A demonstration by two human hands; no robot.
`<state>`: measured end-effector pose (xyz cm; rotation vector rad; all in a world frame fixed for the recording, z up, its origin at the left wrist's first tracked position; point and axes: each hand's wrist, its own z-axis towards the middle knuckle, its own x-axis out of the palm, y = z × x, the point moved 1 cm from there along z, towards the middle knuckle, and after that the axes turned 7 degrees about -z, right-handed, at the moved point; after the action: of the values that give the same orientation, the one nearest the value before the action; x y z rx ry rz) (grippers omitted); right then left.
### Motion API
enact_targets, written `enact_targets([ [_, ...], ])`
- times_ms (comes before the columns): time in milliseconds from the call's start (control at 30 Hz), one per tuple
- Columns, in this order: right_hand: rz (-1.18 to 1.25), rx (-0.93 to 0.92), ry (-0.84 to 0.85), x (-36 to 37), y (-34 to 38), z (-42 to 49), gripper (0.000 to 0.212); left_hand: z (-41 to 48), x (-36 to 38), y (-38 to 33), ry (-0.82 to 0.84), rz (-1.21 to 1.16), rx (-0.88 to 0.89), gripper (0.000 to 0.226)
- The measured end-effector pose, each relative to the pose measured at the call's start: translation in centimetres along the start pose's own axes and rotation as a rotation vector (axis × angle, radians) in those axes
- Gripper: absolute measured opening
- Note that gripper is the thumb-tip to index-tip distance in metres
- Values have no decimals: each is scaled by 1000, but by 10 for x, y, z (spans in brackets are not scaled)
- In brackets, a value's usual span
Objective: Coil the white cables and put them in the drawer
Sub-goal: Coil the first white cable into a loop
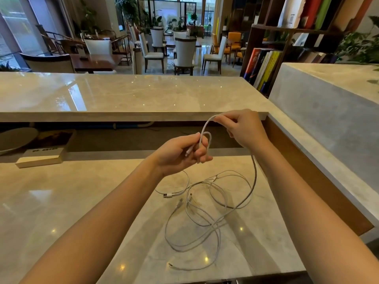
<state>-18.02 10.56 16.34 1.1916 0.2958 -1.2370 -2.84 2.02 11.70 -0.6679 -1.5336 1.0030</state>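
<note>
Several thin white cables (207, 206) lie tangled on the marble desk (61, 201) in front of me. One white cable (255, 173) rises from the pile to my hands. My left hand (180, 154) pinches its plug end with a small loop wound over the fingers. My right hand (244, 128), higher and to the right, pinches the same cable where it arches over. No drawer shows clearly; a dark gap runs along the desk's near edge.
A raised marble counter (123, 95) runs across behind the desk, with a shelf below it. A book (45, 154) and a pale dish (16, 140) sit at the left. A marble block (328, 111) and a bookshelf (287, 37) stand to the right.
</note>
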Motion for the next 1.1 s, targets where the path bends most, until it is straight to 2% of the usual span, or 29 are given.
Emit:
enact_targets([
  [167, 91, -4, -21, -23, 9, 13, 23, 2, 1, -10, 9, 320, 25, 36],
  [233, 120, -10, -38, -30, 11, 17, 23, 4, 2, -12, 49, 369, 36, 34],
  [267, 154, 1, -30, -31, 11, 18, 23, 4, 5, -13, 96, 301, 37, 34],
  [367, 324, 140, 93, -20, 5, 15, 24, 5, 11, -15, 216, -146, 38, 33],
  [467, 391, 235, 272, -2, -3, -1, 32, 8, 6, -10, 224, -386, 83, 32],
  [567, 529, 220, 341, 5, -6, -18, 36, 8, -1, -7, 127, -461, 125, 35],
  [733, 662, 186, 341, 11, -2, -26, 20, 10, -5, -2, 5, -512, 160, 33],
  [933, 983, 421, 263, 27, -6, -20, 30, 12, 5, 4, -12, -556, 232, 32],
  [1000, 999, 407, 293, 29, -10, -22, 30, 10, 7, 1, 48, -613, 276, 26],
  [1100, 880, 337, 322, 29, -26, -30, 29, 4, 3, -16, 73, -707, 374, 28],
])
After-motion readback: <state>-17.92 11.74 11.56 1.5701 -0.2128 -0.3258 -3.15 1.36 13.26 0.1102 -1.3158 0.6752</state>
